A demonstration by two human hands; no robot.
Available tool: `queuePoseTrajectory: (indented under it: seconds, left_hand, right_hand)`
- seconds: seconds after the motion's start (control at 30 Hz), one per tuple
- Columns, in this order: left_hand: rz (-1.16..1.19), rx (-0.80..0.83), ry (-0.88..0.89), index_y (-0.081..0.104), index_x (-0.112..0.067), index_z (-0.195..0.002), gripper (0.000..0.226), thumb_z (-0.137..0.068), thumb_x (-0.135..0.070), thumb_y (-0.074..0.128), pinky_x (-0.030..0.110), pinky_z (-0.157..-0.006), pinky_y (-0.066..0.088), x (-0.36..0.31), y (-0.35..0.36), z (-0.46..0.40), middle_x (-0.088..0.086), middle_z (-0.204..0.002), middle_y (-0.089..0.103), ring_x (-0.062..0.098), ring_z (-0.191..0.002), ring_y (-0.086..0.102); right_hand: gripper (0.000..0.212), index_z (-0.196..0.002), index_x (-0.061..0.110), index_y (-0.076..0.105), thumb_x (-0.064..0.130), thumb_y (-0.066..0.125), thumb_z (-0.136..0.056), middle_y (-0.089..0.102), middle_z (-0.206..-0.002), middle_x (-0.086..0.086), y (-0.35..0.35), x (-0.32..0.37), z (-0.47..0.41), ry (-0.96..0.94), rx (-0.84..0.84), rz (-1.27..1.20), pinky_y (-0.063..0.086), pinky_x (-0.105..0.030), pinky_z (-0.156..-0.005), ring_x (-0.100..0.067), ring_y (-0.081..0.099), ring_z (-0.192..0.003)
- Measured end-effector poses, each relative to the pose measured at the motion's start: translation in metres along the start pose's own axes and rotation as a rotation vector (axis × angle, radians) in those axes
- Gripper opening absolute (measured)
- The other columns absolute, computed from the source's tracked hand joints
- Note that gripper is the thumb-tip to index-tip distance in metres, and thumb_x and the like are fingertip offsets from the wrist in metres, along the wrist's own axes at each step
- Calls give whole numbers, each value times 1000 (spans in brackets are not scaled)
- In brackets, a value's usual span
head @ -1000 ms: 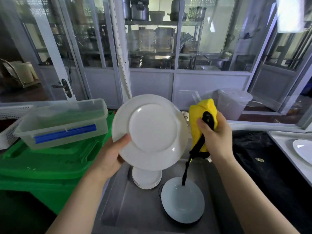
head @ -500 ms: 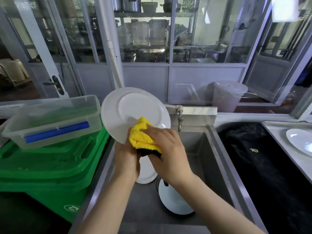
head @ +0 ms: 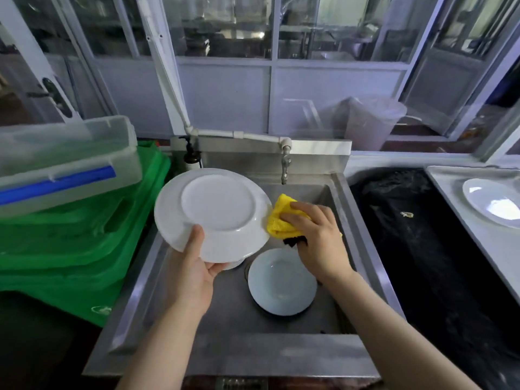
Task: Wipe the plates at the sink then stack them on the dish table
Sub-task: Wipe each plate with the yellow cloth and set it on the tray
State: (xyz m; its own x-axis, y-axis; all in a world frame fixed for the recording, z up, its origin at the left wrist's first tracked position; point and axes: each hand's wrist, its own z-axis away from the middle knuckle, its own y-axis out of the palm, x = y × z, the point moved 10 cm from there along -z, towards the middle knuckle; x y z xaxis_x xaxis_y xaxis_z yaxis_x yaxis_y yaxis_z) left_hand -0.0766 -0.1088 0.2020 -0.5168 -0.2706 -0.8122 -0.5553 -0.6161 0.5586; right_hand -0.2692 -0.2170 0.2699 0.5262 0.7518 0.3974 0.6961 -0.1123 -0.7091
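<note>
- White plate (head: 213, 212), underside up, is gripped at its near rim by the left hand (head: 197, 266);
- yellow cloth (head: 281, 218) is clutched against its right edge by the right hand (head: 318, 237), over the steel sink (head: 363, 249).

Commercial kitchen: steel sink (head: 363, 249), stacked crates (head: 70, 249)

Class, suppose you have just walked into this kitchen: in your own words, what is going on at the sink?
A person is wiping plates over a steel sink. The left hand grips a white plate by its rim, underside facing the camera. The right hand presses a yellow cloth against the plate's right edge. Another plate lies in the basin, and one plate already sits on the dish table to the right.
</note>
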Motion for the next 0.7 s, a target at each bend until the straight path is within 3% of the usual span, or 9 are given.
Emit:
queuePoseTrajectory:
  seconds: [0.17,0.27,0.37,0.47,0.53,0.63,0.7]
  left_hand:
    - [-130,47,-13,63,-42,-115,34,-82,-39,68,33,-64,57,22,0,2,-8,-118,69,12,-102,68]
    - [-244,91,-8,65,-53,-105,25,-85,-37,64,32,-62,57,38,3,4,-14,-113,69,7,-99,68]
    - [-302,110,-68,65,-49,-106,26,-82,-41,63,29,-59,57,62,6,6,-15,-108,71,7,-96,68]
    - [-341,134,-131,62,-40,-118,42,-76,-44,63,31,-60,57,87,12,7,-11,-113,70,10,-99,68]
    - [-356,141,-175,60,-34,-121,49,-74,-44,64,32,-60,57,103,17,9,-8,-113,70,11,-98,69]
    - [-396,159,-216,67,-36,-106,32,-74,-43,65,30,-56,57,125,28,11,-9,-103,74,10,-89,71]
    - [-428,173,-212,70,-42,-97,19,-78,-41,70,30,-55,56,134,36,13,-12,-99,74,8,-86,71]
  right_hand:
    - [51,-111,10,71,-6,79,-63,63,-121,-14,-4,-84,38,175,83,45,49,-43,-87,-42,56,-103]
    - [57,-114,13,69,-8,76,-61,63,-121,-12,-14,-127,72,262,150,135,51,-46,-81,-41,55,-100]
    - [63,-116,15,68,-13,73,-61,62,-122,-10,-17,-163,121,326,268,251,52,-43,-73,-40,56,-101]
    - [60,-119,19,66,-7,69,-66,58,-128,-8,-14,-199,173,415,423,352,52,-43,-70,-38,54,-105]
    - [58,-126,25,60,5,68,-73,50,-137,-5,-7,-215,204,458,551,415,50,-42,-77,-34,49,-113]
    - [61,-140,39,39,34,62,-83,28,-151,6,14,-225,241,486,757,442,39,-35,-97,-24,31,-131]
    - [68,-142,45,29,54,60,-82,16,-154,9,27,-225,254,498,831,397,27,-38,-107,-23,17,-139]
